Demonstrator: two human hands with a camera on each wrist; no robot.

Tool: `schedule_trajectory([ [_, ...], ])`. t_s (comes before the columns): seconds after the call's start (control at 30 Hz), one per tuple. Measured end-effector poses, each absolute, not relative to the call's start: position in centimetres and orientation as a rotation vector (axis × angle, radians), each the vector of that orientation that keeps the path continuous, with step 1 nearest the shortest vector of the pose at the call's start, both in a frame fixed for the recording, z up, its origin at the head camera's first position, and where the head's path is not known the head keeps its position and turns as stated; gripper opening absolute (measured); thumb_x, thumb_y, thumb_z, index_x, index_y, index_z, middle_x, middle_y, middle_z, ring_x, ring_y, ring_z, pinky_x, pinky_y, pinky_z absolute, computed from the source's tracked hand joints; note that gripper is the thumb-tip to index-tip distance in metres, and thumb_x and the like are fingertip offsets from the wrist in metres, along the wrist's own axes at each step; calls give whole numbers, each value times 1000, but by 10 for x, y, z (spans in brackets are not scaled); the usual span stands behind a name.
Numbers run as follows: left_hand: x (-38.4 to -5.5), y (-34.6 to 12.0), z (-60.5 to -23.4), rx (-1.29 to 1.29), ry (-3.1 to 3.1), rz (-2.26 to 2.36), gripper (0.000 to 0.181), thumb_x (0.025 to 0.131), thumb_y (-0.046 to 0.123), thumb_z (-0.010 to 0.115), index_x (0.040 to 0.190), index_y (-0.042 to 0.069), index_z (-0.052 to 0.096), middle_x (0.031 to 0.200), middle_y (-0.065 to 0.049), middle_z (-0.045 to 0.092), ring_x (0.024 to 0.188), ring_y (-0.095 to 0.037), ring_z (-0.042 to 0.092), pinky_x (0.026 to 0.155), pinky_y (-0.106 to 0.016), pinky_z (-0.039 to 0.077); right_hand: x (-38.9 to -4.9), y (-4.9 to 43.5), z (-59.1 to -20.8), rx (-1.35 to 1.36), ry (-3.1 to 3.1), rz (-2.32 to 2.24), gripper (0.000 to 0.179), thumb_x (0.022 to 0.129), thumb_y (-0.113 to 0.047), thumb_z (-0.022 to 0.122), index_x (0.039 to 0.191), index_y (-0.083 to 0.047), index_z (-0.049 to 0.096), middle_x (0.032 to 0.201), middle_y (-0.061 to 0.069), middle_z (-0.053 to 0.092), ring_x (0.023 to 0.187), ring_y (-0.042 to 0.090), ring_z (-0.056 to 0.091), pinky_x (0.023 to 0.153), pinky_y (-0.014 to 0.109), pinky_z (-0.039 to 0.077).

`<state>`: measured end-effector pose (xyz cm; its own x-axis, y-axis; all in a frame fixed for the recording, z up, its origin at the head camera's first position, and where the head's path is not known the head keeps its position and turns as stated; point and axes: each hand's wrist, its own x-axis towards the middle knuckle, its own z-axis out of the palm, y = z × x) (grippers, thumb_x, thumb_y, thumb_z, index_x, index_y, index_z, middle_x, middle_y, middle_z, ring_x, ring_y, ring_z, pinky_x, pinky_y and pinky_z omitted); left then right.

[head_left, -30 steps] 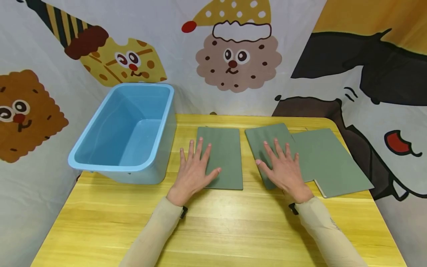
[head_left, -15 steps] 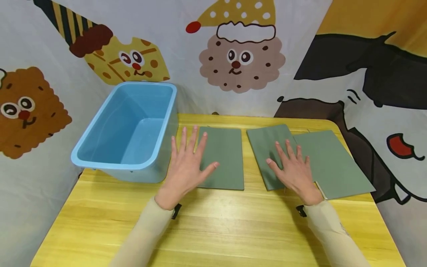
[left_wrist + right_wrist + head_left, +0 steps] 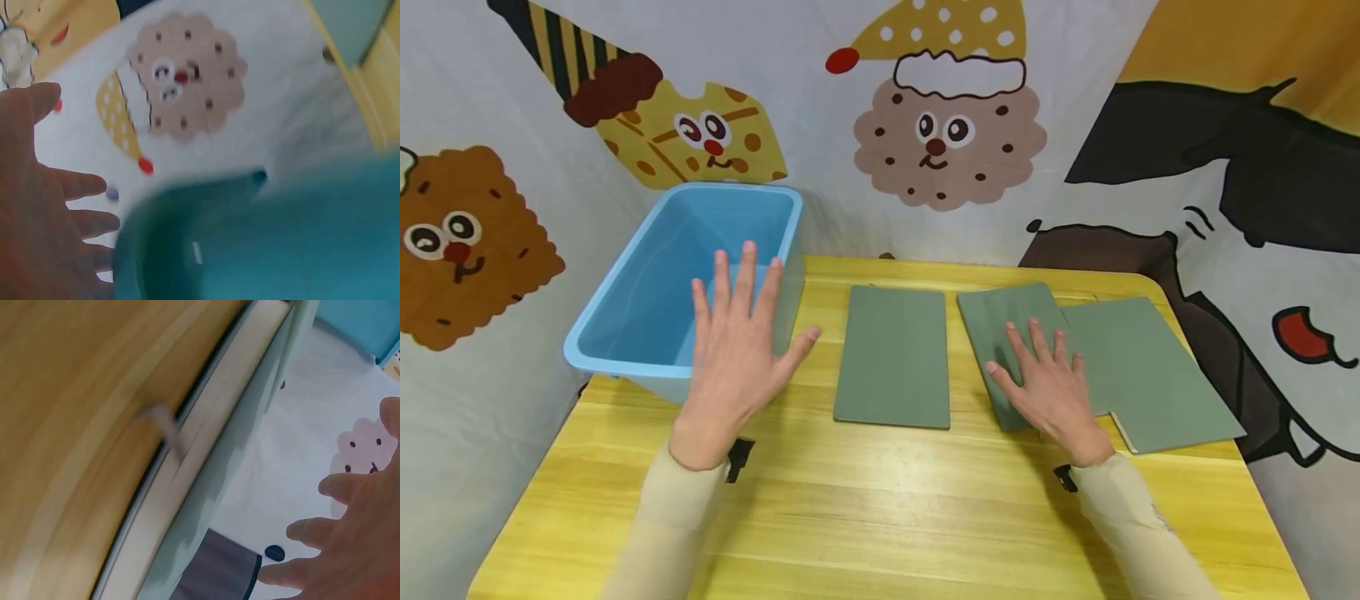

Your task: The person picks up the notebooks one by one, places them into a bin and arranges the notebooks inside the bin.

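Observation:
My left hand (image 3: 733,358) is held flat with fingers spread, overlapping the front right of a blue plastic bin (image 3: 625,367) in the head view. In the left wrist view its fingers point along the blurred bin (image 3: 281,244), holding nothing. My right hand (image 3: 1048,385), fingers spread, is over a green-covered notebook (image 3: 1000,312) that lies at a slant. The right wrist view shows this notebook's page edges (image 3: 187,450) and a ribbon marker (image 3: 165,431), with the fingers (image 3: 344,487) apart from them. A second green notebook (image 3: 891,358) lies between the hands.
Partly under the slanted notebook's right side is another green notebook (image 3: 1157,375), close to the table's right edge. The wooden table (image 3: 880,517) backs onto a cartoon-printed cloth (image 3: 835,208). The bin stands at the back left.
My left hand has moved left, off the left notebook and over to the bin. My right hand has shifted slightly, staying over the slanted notebook. The camera view has shifted a little.

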<state>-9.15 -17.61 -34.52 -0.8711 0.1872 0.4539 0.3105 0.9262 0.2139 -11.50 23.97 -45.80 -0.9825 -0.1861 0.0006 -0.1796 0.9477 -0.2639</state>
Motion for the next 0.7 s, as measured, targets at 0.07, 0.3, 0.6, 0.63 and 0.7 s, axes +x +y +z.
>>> schedule_trajectory([
  [0.07, -90, -192, -341, -292, -2639, -406, 97, 99, 78, 30, 164, 6, 29, 173, -15, 7, 158, -40, -4, 121, -68, -1, -115, 235, -458, -297, 3081, -423, 83, 103, -71, 36, 167, -20, 20, 171, 21, 10, 150, 62, 8, 107, 84, 13],
  [0.3, -84, -249, -330, -70, -2635, -478, 89, 101, 62, 54, 163, 3, 29, 172, -17, 8, 157, -44, -2, 120, -69, -2, -117, 222, -459, -328, 3068, -438, 85, 102, -72, 35, 168, -21, 19, 172, 20, 9, 151, 60, 6, 110, 82, 12],
  [0.6, -86, -311, -333, 132, -2717, -553, 87, 105, 60, 44, 164, 0, 22, 172, -20, 1, 156, -46, -10, 118, -72, -5, -119, 197, -457, -413, 3014, -449, 87, 102, -74, 33, 168, -20, 17, 172, 20, 9, 152, 57, 3, 115, 77, 13],
  [0.63, -87, -317, -335, 156, -2733, -566, 88, 105, 61, 43, 164, 0, 21, 172, -20, 0, 156, -47, -11, 117, -73, -5, -119, 192, -457, -426, 3009, -443, 87, 102, -74, 33, 168, -20, 17, 172, 20, 9, 152, 57, 4, 115, 76, 14],
  [0.7, -88, -327, -339, 199, -2767, -587, 89, 105, 62, 41, 164, 0, 19, 172, -21, -3, 155, -49, -13, 116, -75, -6, -119, 183, -456, -457, 2999, -436, 88, 101, -75, 32, 168, -19, 18, 172, 20, 10, 152, 57, 6, 115, 76, 16],
])
